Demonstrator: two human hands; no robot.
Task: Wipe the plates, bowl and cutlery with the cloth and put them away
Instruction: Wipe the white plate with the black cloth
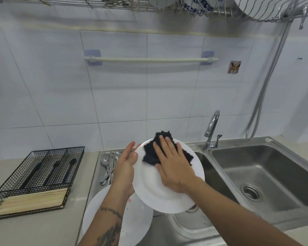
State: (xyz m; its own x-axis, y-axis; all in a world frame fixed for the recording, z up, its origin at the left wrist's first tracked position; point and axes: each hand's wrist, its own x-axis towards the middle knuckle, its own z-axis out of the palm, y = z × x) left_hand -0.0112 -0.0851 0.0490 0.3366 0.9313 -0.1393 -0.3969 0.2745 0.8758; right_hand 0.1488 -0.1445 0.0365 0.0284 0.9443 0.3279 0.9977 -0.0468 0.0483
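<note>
I hold a white plate point(167, 197) tilted toward me over the left sink basin. My left hand point(125, 166) supports its left rim, thumb on the front edge and the other fingers hidden behind it. My right hand point(172, 166) lies flat with straight fingers on a black cloth point(149, 153), pressing it against the plate's upper face. A second white plate point(137, 222) lies below, partly under my left forearm. Several metal spoons and other cutlery point(108, 166) lie on the steel drainboard to the left.
A black wire cutlery tray point(48, 167) with dark-handled utensils and wooden chopsticks point(34, 199) sits on the left counter. The right sink basin point(267, 174) and faucet point(212, 128) are to the right. A dish rack point(194, 6) with dishes hangs overhead; a towel bar point(149, 59) is on the wall.
</note>
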